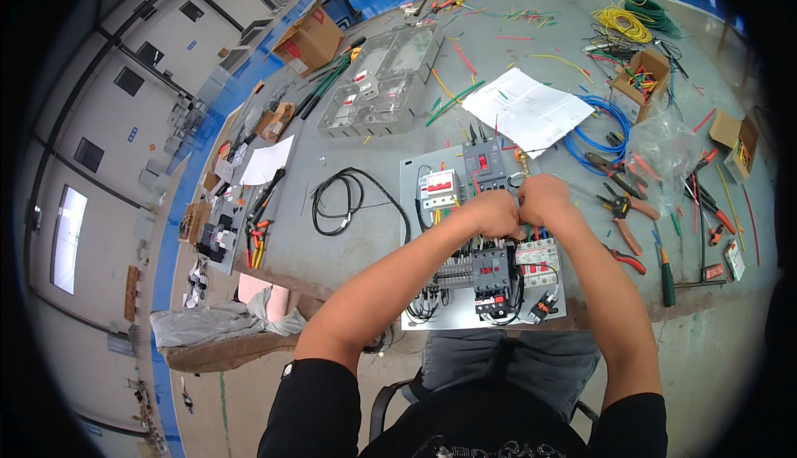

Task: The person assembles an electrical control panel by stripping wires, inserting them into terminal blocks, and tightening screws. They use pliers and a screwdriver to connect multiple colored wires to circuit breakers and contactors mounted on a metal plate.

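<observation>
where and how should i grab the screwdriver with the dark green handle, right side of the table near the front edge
Probably best by the thick, dark green handle, from above and the near side. The dark-green-handled screwdriver lies flat with that end toward you and the narrower end pointing away, so your fingers could close across the handle.

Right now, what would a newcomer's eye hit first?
The left hand and right hand, fingers close together over the wired metal panel at the table's near edge. Then the white sheets just beyond it, with a blue wire coil to their right. Far right, a bright yellow wire coil stands out.
</observation>
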`<state>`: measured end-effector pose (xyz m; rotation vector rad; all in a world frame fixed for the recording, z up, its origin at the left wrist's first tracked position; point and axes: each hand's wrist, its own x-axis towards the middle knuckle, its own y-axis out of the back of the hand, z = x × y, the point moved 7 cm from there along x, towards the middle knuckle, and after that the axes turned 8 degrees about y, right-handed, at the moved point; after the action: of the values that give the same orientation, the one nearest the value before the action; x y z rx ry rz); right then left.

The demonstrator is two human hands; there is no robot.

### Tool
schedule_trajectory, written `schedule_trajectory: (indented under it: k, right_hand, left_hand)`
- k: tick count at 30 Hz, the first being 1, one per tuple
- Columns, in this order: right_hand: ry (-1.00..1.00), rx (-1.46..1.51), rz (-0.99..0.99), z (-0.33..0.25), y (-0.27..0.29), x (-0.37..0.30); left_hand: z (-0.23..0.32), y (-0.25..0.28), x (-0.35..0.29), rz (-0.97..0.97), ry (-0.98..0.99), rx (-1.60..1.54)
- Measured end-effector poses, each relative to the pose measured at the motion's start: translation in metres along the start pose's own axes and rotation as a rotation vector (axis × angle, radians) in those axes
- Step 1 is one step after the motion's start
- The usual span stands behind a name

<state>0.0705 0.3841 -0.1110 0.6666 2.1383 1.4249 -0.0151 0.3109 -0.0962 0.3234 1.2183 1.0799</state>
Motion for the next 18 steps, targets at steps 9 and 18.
schedule_trajectory:
  k: [9, 18]
  right_hand:
    - [0.093, 0.043, 0.054, -0.002, 0.006, -0.009]
    - [0.030, 0.002, 0.081, -0.011, 0.013, -0.013]
  left_hand:
    - [-0.008, 0.006, -0.002, 0.115, -0.008, -0.002]
    - [-0.010, 0.002, 0.003, 0.073, 0.008, -0.024]
